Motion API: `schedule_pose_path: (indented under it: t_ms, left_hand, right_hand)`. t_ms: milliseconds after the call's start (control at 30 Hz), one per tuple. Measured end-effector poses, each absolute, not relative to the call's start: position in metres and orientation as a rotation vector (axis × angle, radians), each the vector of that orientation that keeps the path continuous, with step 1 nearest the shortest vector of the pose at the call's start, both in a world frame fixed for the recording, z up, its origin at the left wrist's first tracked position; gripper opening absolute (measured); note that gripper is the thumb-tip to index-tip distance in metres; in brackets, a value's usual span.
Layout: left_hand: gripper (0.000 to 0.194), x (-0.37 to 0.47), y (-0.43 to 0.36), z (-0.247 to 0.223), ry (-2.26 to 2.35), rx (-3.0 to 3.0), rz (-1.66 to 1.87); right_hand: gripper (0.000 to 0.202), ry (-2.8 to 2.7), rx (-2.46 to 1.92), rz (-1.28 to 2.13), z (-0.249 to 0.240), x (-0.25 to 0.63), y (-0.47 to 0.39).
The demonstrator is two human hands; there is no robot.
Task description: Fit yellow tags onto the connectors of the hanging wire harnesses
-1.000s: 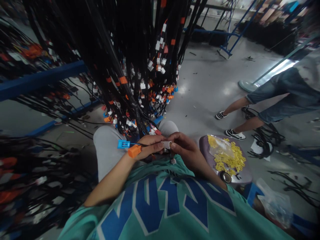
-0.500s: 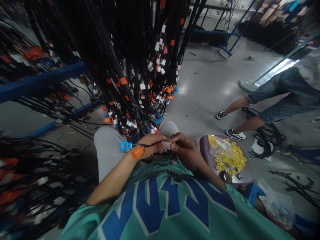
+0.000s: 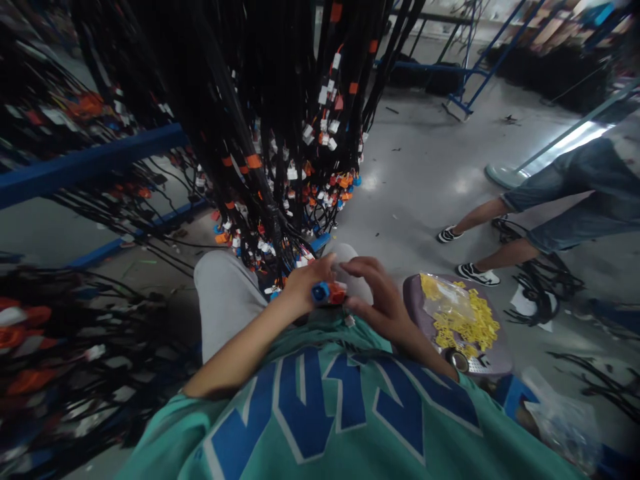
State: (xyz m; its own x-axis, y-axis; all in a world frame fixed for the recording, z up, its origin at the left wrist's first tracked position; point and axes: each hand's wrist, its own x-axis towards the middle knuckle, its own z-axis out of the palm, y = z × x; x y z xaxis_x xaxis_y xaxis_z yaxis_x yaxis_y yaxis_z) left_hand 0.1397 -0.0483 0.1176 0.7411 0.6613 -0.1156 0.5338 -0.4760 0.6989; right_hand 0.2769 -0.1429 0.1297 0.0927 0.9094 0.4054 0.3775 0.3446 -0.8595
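Over my lap, my left hand (image 3: 303, 288) is closed around wiring-harness connectors. A round dark-blue connector (image 3: 321, 291) and a red connector (image 3: 337, 293) stick out at its palm side; the wires behind them are mostly hidden by the hand. My right hand (image 3: 377, 300) is just to the right, thumb and fingers apart, close to the red connector with nothing visible in it. In front of my knees hangs a thick bundle of black wire harnesses (image 3: 270, 193), ending in many white, orange and blue connectors.
To the right stands a purple stool (image 3: 413, 293) with yellow plastic pieces (image 3: 475, 320), a clear bag and a tape roll (image 3: 457, 361). A blue rail (image 3: 100, 157) crosses on the left. A person in denim shorts (image 3: 565, 193) stands at right, near cables on the floor.
The white connector between both hands is out of sight. My right hand has opened and drawn slightly away. At my left hand, blue and red connectors now show instead of light-blue and orange ones.
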Motion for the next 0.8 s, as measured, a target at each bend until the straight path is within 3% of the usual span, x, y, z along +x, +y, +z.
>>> schedule_pose_path:
  t_ms: [200, 433, 633, 800]
  left_hand:
    - [0.021, 0.136, -0.049, 0.133, 0.85, 2.235, 0.093]
    - [0.032, 0.13, -0.05, 0.14, 0.493, 1.618, 0.3]
    - [0.035, 0.135, -0.05, 0.137, 0.662, 1.364, 0.226]
    - [0.044, 0.138, -0.049, 0.137, 0.722, 1.247, 0.3]
  right_hand:
    - [0.024, -1.368, -1.327, 0.727, 0.122, 0.273, -0.136]
    - [0.041, -1.376, -1.159, 0.806, 0.116, 0.281, -0.137]
    - [0.055, -1.429, -1.274, 0.709, 0.109, 0.291, -0.144]
    - [0.031, -1.242, -1.829, 0.719, 0.063, 0.368, -0.184]
